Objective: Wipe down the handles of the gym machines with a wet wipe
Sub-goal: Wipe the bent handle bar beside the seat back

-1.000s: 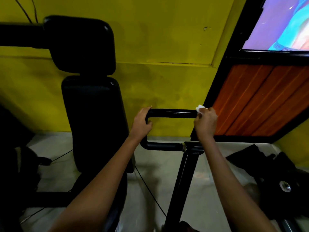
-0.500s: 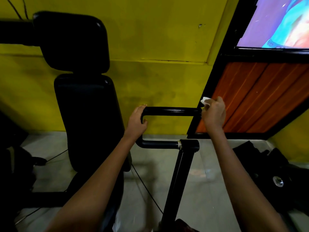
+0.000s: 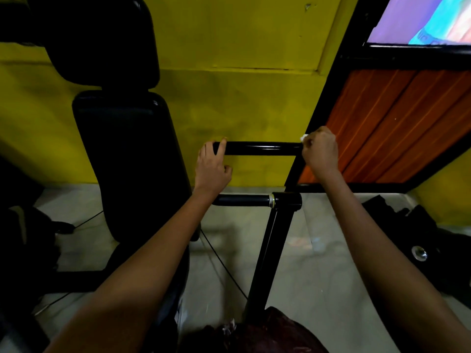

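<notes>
Forearms reach out from the bottom of the head view toward a black U-shaped handle [image 3: 262,148] mounted on a slanted black post [image 3: 267,253] that rises from the pale floor [image 3: 318,276]. The left hand [image 3: 212,166] rests at the bend of the handle, its fingers curled over the left end of the upper bar and steadying it; the lower bar shows just beyond the wrist. The right hand [image 3: 320,150] is closed around the right end of the upper bar with a wet wipe [image 3: 303,137] bunched inside it, only a small white corner poking out above the knuckles. To do this stroke well, the wipe should probably wrap most of the way round the bar and be drawn along its length with a slight twist, so the underside gets cleaned too, while the left hand keeps the handle from swinging; the spot under the left hand, the bend and the lower bar would still need a pass. Compared with half a second ago, the right hand sits a little lower and tighter on the bar end, less of the wipe shows, and the camera has tipped down, pushing the padded black seat back [image 3: 127,161] higher in frame. Behind stand the yellow wall [image 3: 242,98] and an orange slatted panel [image 3: 397,123].
</notes>
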`<state>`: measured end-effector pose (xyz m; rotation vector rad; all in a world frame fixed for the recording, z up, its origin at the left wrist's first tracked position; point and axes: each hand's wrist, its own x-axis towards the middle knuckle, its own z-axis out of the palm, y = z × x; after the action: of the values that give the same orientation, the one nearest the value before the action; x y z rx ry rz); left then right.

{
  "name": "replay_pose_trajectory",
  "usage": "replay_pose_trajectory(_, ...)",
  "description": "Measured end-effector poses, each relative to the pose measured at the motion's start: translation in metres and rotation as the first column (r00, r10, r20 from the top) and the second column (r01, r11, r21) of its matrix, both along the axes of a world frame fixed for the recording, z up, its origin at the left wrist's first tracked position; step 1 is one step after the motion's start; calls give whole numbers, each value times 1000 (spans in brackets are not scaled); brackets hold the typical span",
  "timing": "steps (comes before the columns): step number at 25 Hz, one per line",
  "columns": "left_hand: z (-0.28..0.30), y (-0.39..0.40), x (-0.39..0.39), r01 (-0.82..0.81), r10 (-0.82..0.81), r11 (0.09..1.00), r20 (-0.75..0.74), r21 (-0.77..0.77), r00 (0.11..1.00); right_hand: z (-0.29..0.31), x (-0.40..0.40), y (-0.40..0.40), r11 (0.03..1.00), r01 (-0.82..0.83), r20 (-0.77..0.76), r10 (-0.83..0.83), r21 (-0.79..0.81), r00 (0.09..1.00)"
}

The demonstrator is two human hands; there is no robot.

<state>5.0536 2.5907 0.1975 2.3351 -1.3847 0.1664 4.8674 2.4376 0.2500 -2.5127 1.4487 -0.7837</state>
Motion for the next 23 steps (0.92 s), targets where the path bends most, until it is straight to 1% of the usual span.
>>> replay_pose_trajectory(2, 1, -1, 0, -9, 9, 1000, -5, 19, 1000, -6, -2, 8, 1000, 25, -18, -25, -14, 1000)
replay_pose_trajectory(5, 5, -3, -1, -21, 21, 1000, -27, 19, 999, -11, -10, 16, 1000, 15, -31, -16, -24, 999)
replay_pose_trajectory(8, 2, -3, 0, -21, 21, 999, -9, 50, 1000, 4, 2, -11, 996, 56, -23, -55, 75, 998)
replay_pose_trajectory(10, 0, -2, -1, -18, 18, 999, 0, 36, 1000, 11, 4, -24, 986, 31, -29, -26, 162, 999)
replay_pose_trajectory(11, 1, -2, -2, -21, 21, 999, 4, 28, 1000, 10, 2, -25, 985, 1, -8, 1, 171, 1000)
replay_pose_trajectory(13, 2, -2, -2, -32, 32, 999, 8, 38, 999, -1, -10, -17, 995, -51, 32, 48, 83, 998)
replay_pose_trajectory(15, 5, -4, -2, -49, 50, 998, -2, 48, 999, -11, -23, 1, 998, -64, 72, 63, 14, 995)
replay_pose_trajectory(19, 10, -6, -7, -84, 86, 993, -25, 81, 996, -7, -18, 2, 1000, -8, 108, 5, 24, 994)
replay_pose_trajectory(20, 12, -6, -9, -96, 98, 991, -21, 93, 995, -4, -16, -5, 999, 3, 105, -8, 49, 994)
replay_pose_trajectory(21, 15, -7, -10, -111, 112, 987, -2, 115, 994, -2, -15, -14, 994, 12, 107, -23, 111, 994)
replay_pose_trajectory(22, 17, -8, -13, -124, 120, 980, 39, 152, 992, -2, -16, -22, 975, 17, 142, -50, 221, 989)
replay_pose_trajectory(23, 18, -10, -17, -128, 110, 973, 98, 193, 989, -7, -21, -30, 923, 5, 234, -103, 385, 967)
